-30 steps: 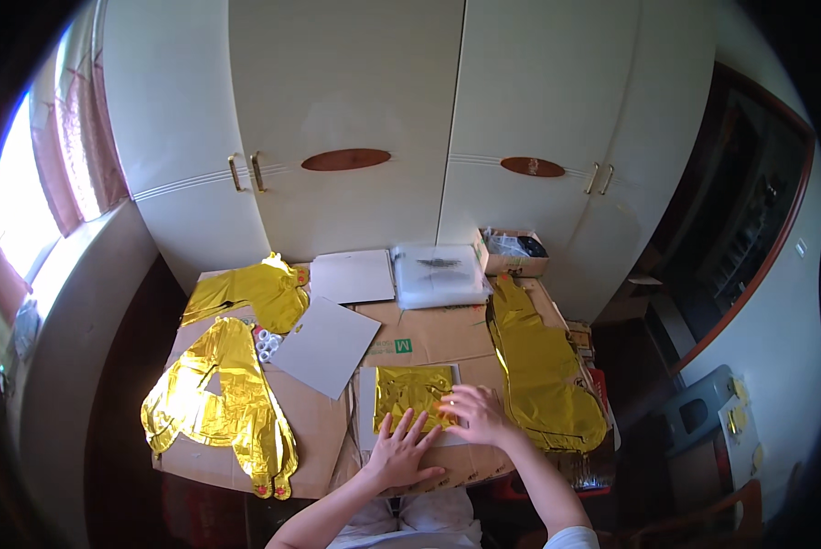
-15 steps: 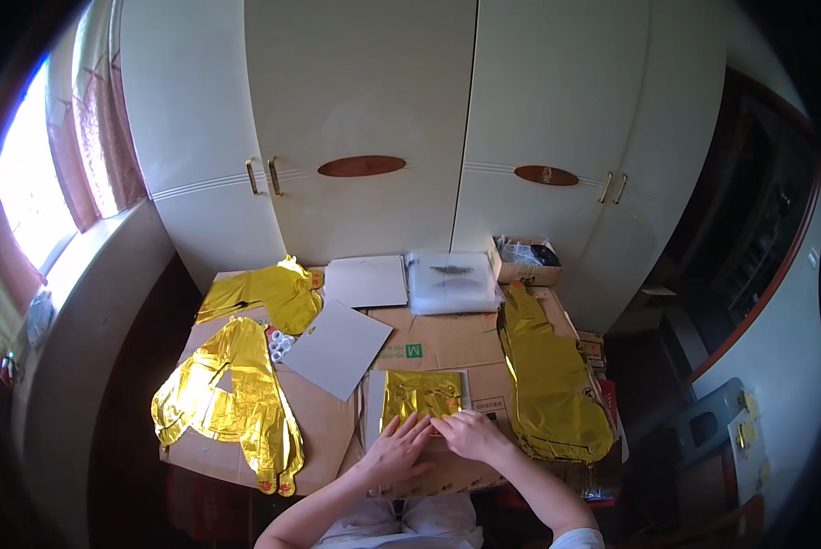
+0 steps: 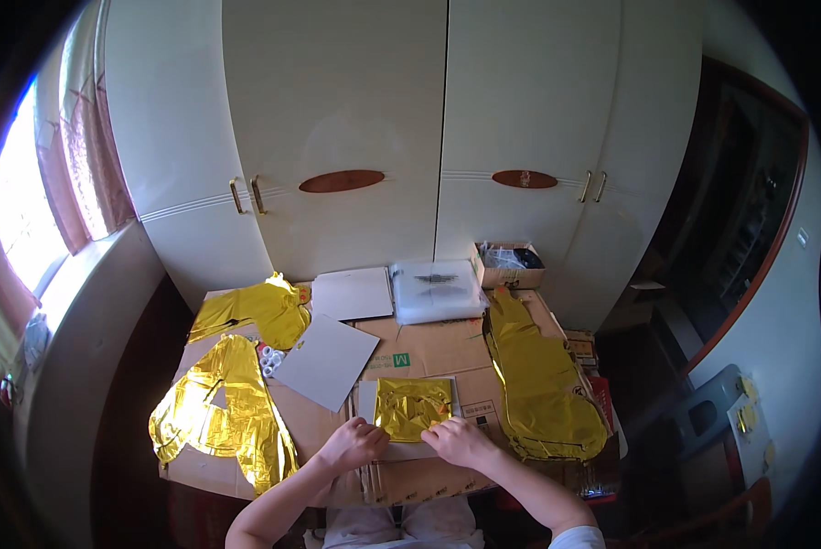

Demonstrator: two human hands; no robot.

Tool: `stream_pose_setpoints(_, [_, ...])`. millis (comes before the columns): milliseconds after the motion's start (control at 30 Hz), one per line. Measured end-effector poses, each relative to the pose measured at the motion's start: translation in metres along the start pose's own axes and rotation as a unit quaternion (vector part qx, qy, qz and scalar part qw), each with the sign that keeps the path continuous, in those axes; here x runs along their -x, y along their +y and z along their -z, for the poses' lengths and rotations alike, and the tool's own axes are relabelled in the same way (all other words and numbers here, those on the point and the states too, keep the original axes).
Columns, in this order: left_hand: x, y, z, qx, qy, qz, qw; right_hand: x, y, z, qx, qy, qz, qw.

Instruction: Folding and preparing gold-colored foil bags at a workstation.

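A folded gold foil balloon (image 3: 415, 403) lies as a small rectangle on a light grey card (image 3: 367, 400) at the front middle of the cardboard-covered table. At its near left corner my left hand (image 3: 355, 444) is closed, fingertips on the foil's edge. My right hand (image 3: 461, 443) pinches the near right edge. The near part of the foil looks wrinkled, and the fingers partly hide both corners.
Flat gold foil balloons lie on the left (image 3: 223, 412), far left (image 3: 259, 309) and right (image 3: 543, 384). Grey cards (image 3: 328, 361), small white rolls (image 3: 270, 360), clear plastic sleeves (image 3: 438, 293) and a small box (image 3: 508, 267) sit around the cardboard (image 3: 429, 348).
My left hand has gone from lying flat on the foil to closing at its near left corner. My right hand has shifted slightly. The whole view has tilted and moved a little.
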State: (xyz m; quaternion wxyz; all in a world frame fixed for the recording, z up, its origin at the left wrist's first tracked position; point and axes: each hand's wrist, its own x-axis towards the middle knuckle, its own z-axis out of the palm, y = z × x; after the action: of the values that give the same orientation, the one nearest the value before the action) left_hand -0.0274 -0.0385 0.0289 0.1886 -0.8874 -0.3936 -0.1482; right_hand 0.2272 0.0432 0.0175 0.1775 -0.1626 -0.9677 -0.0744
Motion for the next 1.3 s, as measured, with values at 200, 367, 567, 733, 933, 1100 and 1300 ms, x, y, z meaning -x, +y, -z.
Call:
stream_pose_setpoints(200, [-0.002, 0.005, -0.001, -0.034, -0.023, -0.001, 0.999, -0.003, 0.000, 0.000, -0.002, 0.016, -0.002, 1.000])
stream_pose_setpoints(367, [-0.003, 0.003, 0.003, -0.002, -0.033, 0.017, 0.999, -0.008, -0.007, -0.004, 0.061, 0.005, 0.021, 0.998])
stream_pose_setpoints(567, [-0.001, 0.002, -0.002, 0.018, -0.025, 0.027, 0.999, -0.013, -0.020, -0.006, 0.122, -0.016, 0.009, 0.992])
stream_pose_setpoints(733, [-0.003, 0.004, -0.004, 0.000, -0.043, 0.027, 0.999, -0.012, -0.025, -0.008, 0.135, -0.010, -0.006, 0.991])
stream_pose_setpoints(933, [-0.006, 0.009, -0.009, -0.053, -0.086, -0.005, 0.995, -0.012, -0.026, -0.009, 0.139, 0.000, -0.012, 0.990])
stream_pose_setpoints(1100, [-0.007, 0.009, -0.011, -0.038, -0.089, 0.003, 0.995, -0.010, -0.025, -0.010, 0.126, -0.010, -0.027, 0.992])
stream_pose_setpoints(1300, [-0.013, 0.016, -0.010, -0.062, -0.089, 0.025, 0.994, -0.006, -0.019, -0.018, 0.094, 0.021, -0.034, 0.995])
